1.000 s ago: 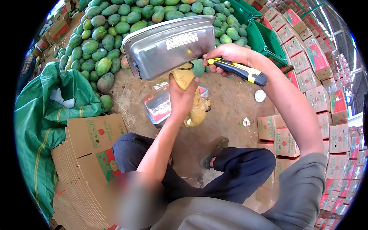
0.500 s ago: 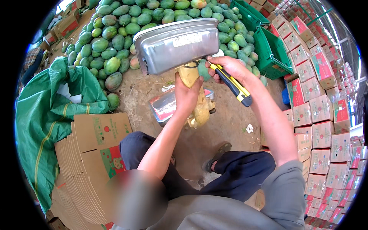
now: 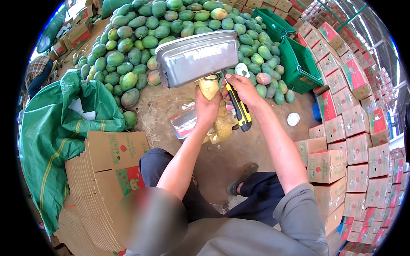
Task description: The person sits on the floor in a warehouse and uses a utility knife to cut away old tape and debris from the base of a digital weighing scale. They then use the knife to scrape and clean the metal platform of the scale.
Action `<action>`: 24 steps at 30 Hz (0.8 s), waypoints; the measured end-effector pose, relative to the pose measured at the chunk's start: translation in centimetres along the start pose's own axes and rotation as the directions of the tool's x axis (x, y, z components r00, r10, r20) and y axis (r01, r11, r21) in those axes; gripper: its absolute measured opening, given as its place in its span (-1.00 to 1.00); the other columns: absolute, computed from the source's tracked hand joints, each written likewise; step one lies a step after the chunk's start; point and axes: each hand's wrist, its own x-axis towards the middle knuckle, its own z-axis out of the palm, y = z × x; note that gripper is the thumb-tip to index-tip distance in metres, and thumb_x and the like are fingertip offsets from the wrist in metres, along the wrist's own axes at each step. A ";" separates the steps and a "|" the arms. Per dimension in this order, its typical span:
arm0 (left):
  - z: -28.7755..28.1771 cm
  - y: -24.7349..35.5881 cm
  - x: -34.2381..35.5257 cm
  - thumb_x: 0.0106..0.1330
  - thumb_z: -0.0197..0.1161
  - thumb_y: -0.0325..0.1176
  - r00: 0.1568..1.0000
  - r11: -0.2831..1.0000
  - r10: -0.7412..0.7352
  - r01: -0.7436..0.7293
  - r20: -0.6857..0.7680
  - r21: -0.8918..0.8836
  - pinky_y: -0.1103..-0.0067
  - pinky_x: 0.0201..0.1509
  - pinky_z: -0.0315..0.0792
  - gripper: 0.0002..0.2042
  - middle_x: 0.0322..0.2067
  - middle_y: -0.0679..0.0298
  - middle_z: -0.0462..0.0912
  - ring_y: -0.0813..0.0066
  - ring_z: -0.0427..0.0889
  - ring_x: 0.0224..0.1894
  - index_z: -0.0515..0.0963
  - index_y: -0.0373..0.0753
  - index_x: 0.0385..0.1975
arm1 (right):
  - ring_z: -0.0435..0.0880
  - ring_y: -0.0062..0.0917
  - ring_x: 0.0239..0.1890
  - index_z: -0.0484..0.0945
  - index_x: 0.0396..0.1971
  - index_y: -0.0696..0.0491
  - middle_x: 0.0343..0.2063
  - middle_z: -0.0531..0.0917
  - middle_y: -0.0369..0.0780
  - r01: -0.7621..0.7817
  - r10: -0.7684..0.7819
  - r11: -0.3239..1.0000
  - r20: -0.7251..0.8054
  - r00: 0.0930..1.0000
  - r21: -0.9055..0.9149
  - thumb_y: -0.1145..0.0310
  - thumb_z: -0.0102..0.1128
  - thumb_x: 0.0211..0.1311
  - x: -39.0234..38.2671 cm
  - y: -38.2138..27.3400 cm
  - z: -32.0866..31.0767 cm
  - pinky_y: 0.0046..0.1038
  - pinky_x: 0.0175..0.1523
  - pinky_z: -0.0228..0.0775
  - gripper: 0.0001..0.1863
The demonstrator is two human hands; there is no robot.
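Note:
A box-shaped silver metal housing [image 3: 194,66] with a pale label faces me on top of a yellowish wrapped post [image 3: 221,126]. My left hand [image 3: 205,107] is closed around the upper part of that post, below a dark cable loop [image 3: 211,77]. In my right hand [image 3: 244,90] is a yellow and black utility knife [image 3: 239,110]. Its front end points up toward the cable and the housing's underside; whether the blade touches anything, I cannot tell. Behind my left hand, a flat tray-like piece [image 3: 181,123] with a red and grey face lies low by the post.
A large heap of green mangoes [image 3: 149,42] spreads beyond the housing. Green crates [image 3: 299,64] stand behind at right, beside stacked cartons [image 3: 346,128]. At left are a green sack [image 3: 47,141] and folded cardboard [image 3: 113,155]. A white foam net [image 3: 293,119] lies on the floor.
My right hand has moved left and slightly down with the knife, closer to the post, and the knife now stands steeper. The housing appears slightly lower; my left hand keeps its grip.

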 end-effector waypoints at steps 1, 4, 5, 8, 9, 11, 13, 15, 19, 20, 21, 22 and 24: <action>0.1 0.0 -0.2 0.29 0.22 -0.59 1.000 1.000 -0.007 0.007 0.002 -0.001 0.57 -0.12 0.55 -0.71 -0.19 0.25 0.61 0.53 0.64 -0.17 0.37 -0.32 -0.03 | 0.60 -0.59 -0.57 0.55 -0.30 0.12 -0.56 0.64 -0.26 -0.007 0.007 1.000 0.003 1.000 0.005 0.09 0.02 0.50 -0.1 0.0 -0.2 -0.51 -0.47 0.49 -0.63; 0.5 0.8 -1.2 0.28 0.28 -0.54 1.000 0.999 -0.029 0.029 -0.007 0.042 0.55 -0.09 0.53 -0.67 -0.18 0.23 0.62 0.50 0.63 -0.15 0.37 -0.32 -0.01 | 0.59 -0.60 -0.58 0.57 -0.29 0.15 -0.57 0.64 -0.25 -0.068 0.067 0.989 -0.018 0.998 -0.134 0.12 0.03 0.49 -0.9 -0.9 -0.7 -0.53 -0.47 0.47 -0.63; 0.4 0.8 -1.5 0.28 0.30 -0.52 1.000 0.998 -0.004 0.004 -0.005 0.065 0.55 -0.07 0.52 -0.66 -0.17 0.23 0.61 0.50 0.62 -0.14 0.36 -0.32 0.00 | 0.59 -0.61 -0.58 0.58 -0.29 0.15 -0.57 0.64 -0.25 -0.091 0.087 0.979 -0.026 0.996 -0.184 0.13 0.03 0.49 -1.3 -1.4 -0.9 -0.53 -0.47 0.47 -0.64; 0.3 0.6 -2.1 0.27 0.34 -0.48 0.999 0.995 0.034 -0.034 -0.001 0.098 0.52 -0.02 0.49 -0.61 -0.15 0.22 0.60 0.48 0.59 -0.10 0.36 -0.32 0.04 | 0.52 -0.62 -0.60 0.55 -0.31 0.11 -0.60 0.58 -0.29 -0.169 0.195 0.964 0.114 0.974 -0.204 0.12 0.04 0.49 -2.6 -3.1 -1.9 -0.55 -0.47 0.37 -0.66; 0.3 0.6 -2.2 0.27 0.35 -0.47 1.000 0.996 0.022 -0.022 -0.002 0.085 0.52 -0.01 0.49 -0.60 -0.14 0.23 0.60 0.48 0.58 -0.10 0.35 -0.32 0.05 | 0.51 -0.63 -0.60 0.54 -0.32 0.11 -0.60 0.58 -0.30 -0.175 0.207 0.961 0.136 0.969 -0.216 0.14 0.02 0.50 -2.7 -3.2 -2.3 -0.55 -0.46 0.38 -0.67; 0.4 0.4 -2.4 0.27 0.36 -0.46 1.000 0.998 0.007 -0.007 0.001 0.070 0.51 0.00 0.48 -0.58 -0.13 0.23 0.59 0.48 0.57 -0.09 0.35 -0.32 0.06 | 0.51 -0.64 -0.57 0.53 -0.30 0.11 -0.58 0.57 -0.31 -0.120 0.183 0.920 0.138 0.973 -0.373 0.16 -0.01 0.52 -2.9 -3.4 -2.4 -0.56 -0.43 0.38 -0.68; 0.3 0.2 -2.6 0.26 0.36 -0.46 1.000 0.998 0.002 -0.003 0.006 0.066 0.51 0.00 0.49 -0.58 -0.12 0.23 0.59 0.48 0.57 -0.09 0.35 -0.31 0.06 | 0.50 -0.65 -0.55 0.52 -0.29 0.10 -0.56 0.57 -0.31 -0.057 0.145 0.885 0.158 0.977 -0.463 0.17 -0.04 0.53 -3.3 -3.5 -2.7 -0.56 -0.41 0.38 -0.69; 0.4 0.6 -2.8 0.23 0.38 -0.42 1.000 0.999 0.001 -0.001 0.000 0.047 0.44 0.00 0.49 -0.57 -0.15 0.14 0.59 0.35 0.61 -0.10 0.34 -0.33 0.01 | 0.50 -0.66 -0.52 0.51 -0.27 0.10 -0.54 0.57 -0.31 0.013 0.099 0.874 0.206 0.974 -0.485 0.18 -0.06 0.54 -3.4 -2.8 -3.0 -0.56 -0.39 0.38 -0.70; 0.7 0.6 -3.2 0.23 0.38 -0.43 1.000 0.999 0.017 -0.017 0.004 0.034 0.45 0.00 0.49 -0.57 -0.14 0.16 0.59 0.39 0.60 -0.10 0.34 -0.32 0.02 | 0.48 -0.66 -0.52 0.51 -0.22 0.11 -0.53 0.56 -0.31 0.010 0.077 0.899 0.181 0.980 -0.438 0.19 -0.07 0.54 -3.5 -2.3 -3.5 -0.55 -0.39 0.37 -0.71; 0.7 0.4 -3.1 0.23 0.38 -0.43 1.000 1.000 0.019 -0.019 0.008 0.017 0.45 0.00 0.49 -0.57 -0.14 0.16 0.59 0.40 0.60 -0.09 0.34 -0.31 0.02 | 0.49 -0.65 -0.52 0.52 -0.22 0.12 -0.54 0.56 -0.31 -0.005 0.091 0.908 0.184 0.979 -0.420 0.19 -0.06 0.54 -3.5 -2.3 -3.3 -0.55 -0.39 0.37 -0.70; 0.7 0.1 -3.1 0.23 0.38 -0.43 1.000 1.000 0.015 -0.015 0.011 0.018 0.45 0.00 0.49 -0.57 -0.14 0.16 0.59 0.40 0.60 -0.10 0.33 -0.31 0.02 | 0.49 -0.65 -0.53 0.52 -0.23 0.12 -0.54 0.56 -0.31 -0.021 0.104 0.916 0.186 0.977 -0.401 0.19 -0.06 0.53 -3.4 -2.5 -3.1 -0.55 -0.39 0.37 -0.69; 0.5 -0.1 -3.0 0.24 0.38 -0.42 1.000 1.000 0.011 -0.011 0.015 0.019 0.45 0.00 0.49 -0.57 -0.14 0.16 0.59 0.40 0.60 -0.10 0.33 -0.31 0.03 | 0.49 -0.65 -0.53 0.53 -0.24 0.13 -0.55 0.56 -0.31 -0.037 0.117 0.923 0.189 0.975 -0.382 0.18 -0.05 0.53 -3.4 -2.7 -2.8 -0.55 -0.39 0.37 -0.68; 0.5 -0.2 -3.0 0.24 0.38 -0.42 1.000 1.000 0.012 -0.012 0.017 0.024 0.45 0.00 0.49 -0.57 -0.14 0.16 0.58 0.39 0.59 -0.10 0.33 -0.31 0.03 | 0.50 -0.64 -0.54 0.54 -0.26 0.15 -0.57 0.56 -0.30 -0.069 0.159 0.905 0.185 0.970 -0.419 0.17 -0.04 0.52 -3.0 -3.2 -2.8 -0.55 -0.40 0.39 -0.67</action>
